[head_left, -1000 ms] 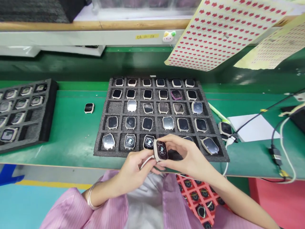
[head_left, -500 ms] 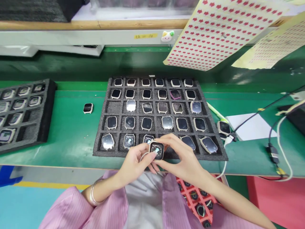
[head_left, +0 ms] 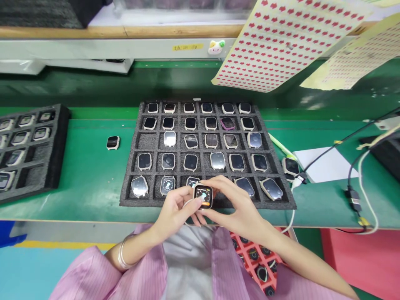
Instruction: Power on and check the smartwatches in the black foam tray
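Both hands hold one smartwatch body (head_left: 203, 196) with a lit screen, just over the near edge of the black foam tray (head_left: 128, 196). My right hand (head_left: 236, 206) grips it from the right and above. My left hand (head_left: 176, 210) pinches its left side, with a white cable (head_left: 186, 204) looping beneath the watch. The tray's cells carry several watch bodies; some screens in the front row are lit.
A single watch (head_left: 113, 142) lies loose on the green mat left of the tray. A second foam tray (head_left: 59, 146) with watches stands at far left. Sticker sheets (head_left: 281, 46) hang above. White paper (head_left: 325, 162), another watch (head_left: 290, 166) and cables (head_left: 359, 187) are at right.
The watch has turned from edge-on to face-up, lowered slightly toward the tray's front row, and its screen now shows a different display. Both hands stayed on it.
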Available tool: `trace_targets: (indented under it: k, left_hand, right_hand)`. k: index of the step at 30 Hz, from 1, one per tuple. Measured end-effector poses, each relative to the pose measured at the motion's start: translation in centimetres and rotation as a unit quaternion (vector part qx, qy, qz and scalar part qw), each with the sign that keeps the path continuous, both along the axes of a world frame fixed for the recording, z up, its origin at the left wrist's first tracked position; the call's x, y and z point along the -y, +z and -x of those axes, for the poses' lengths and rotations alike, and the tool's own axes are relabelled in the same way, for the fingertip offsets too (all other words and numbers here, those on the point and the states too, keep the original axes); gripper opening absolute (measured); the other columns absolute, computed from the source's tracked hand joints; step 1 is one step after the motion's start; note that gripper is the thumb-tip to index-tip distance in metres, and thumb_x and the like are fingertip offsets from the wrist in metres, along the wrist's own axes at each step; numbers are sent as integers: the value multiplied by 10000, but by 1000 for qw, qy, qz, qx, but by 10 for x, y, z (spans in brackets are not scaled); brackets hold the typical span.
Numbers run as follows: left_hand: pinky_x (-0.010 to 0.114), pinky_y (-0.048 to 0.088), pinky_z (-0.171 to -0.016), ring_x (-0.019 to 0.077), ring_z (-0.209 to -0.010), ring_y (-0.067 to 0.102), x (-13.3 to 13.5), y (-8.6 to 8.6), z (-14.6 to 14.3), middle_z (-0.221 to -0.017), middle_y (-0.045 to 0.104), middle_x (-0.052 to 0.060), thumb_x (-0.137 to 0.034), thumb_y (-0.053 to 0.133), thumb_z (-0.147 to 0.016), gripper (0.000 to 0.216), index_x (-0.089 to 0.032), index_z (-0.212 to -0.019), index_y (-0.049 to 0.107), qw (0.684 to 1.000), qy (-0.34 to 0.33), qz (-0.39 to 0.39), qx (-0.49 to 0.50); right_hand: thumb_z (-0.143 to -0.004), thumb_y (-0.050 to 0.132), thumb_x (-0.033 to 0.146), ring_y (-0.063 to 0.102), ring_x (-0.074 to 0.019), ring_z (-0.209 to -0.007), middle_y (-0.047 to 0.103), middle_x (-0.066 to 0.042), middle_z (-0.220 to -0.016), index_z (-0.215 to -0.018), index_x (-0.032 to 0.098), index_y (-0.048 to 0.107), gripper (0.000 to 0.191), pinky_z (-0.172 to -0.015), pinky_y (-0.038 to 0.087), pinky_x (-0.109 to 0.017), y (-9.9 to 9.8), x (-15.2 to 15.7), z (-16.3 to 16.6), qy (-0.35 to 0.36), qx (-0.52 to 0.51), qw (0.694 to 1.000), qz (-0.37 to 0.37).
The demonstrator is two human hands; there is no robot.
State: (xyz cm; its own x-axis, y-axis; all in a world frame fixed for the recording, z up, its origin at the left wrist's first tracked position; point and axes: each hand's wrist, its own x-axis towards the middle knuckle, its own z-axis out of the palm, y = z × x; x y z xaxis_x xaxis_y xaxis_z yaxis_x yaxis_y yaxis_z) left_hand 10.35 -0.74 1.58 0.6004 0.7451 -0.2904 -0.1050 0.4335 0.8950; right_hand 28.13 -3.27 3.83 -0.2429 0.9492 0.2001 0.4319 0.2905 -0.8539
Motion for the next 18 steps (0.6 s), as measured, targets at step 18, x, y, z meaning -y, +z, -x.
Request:
trace_targets:
  k: [18]
  left_hand:
    - [223, 504, -607, 96, -596, 585, -6, 5, -18, -793, 619, 25, -400, 547, -920, 260, -142, -941, 554, 996, -80, -20, -13]
  right_hand:
    - [-870, 618, 209, 557, -312, -1091, 560, -123, -1195, -1204, 241, 634, 336, -910, 479, -499, 10, 5, -97, 46, 303, 952, 4]
